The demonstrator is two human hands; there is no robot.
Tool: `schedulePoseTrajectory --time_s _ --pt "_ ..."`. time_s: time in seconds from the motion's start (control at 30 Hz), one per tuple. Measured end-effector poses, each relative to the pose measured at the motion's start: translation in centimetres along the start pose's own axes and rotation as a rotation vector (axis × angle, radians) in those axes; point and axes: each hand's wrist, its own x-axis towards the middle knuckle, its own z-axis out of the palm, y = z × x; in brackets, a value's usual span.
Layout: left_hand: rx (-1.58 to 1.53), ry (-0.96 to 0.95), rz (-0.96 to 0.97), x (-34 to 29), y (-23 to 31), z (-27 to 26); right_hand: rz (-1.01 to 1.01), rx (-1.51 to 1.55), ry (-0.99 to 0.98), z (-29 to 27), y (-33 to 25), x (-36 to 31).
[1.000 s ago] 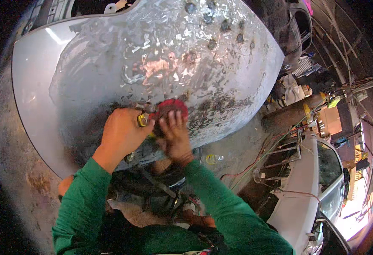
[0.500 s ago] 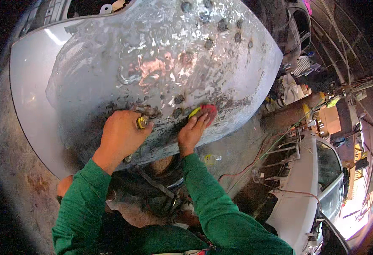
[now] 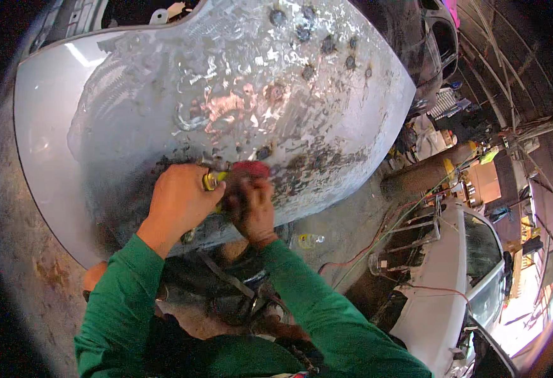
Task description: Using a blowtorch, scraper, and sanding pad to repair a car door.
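Observation:
A curved silver car body panel (image 3: 144,113) lies before me, its paint ground to bare metal and dark scorched spots across much of it. Over its near edge, my left hand (image 3: 178,198) is closed around a tool with a yellow-and-black end (image 3: 209,182); most of the tool is hidden in the fist. Close to its right, my right hand (image 3: 254,211) is bent round a red-and-yellow object (image 3: 251,169) against the panel. Motion blurs the fingers, and the object's kind cannot be made out.
Beneath the panel's near edge sits a dark wheel-like shape. A clear bottle with a yellow label (image 3: 311,240) lies on the floor, near red and green hoses. To the right are a white car body (image 3: 437,271), a large cylinder (image 3: 424,170) and a cardboard box (image 3: 483,181).
My right hand has slid left along the panel with the red-and-yellow object, from well apart to close beside my left hand. The left hand has stayed in nearly the same place.

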Motion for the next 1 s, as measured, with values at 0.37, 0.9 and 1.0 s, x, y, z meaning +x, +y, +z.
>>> schedulePoseTrajectory --time_s 0.37,0.9,1.0 --pt "-0.06 0.035 0.034 0.4 0.1 -0.2 0.064 -0.033 0.235 1.2 3.9 -0.7" --pt "-0.043 0.05 0.06 0.6 0.2 0.4 -0.089 -0.04 0.173 -0.7 1.6 2.3" --pt "-0.066 0.049 0.025 0.9 1.1 -0.1 0.331 0.02 0.096 -1.3 6.8 -2.8"
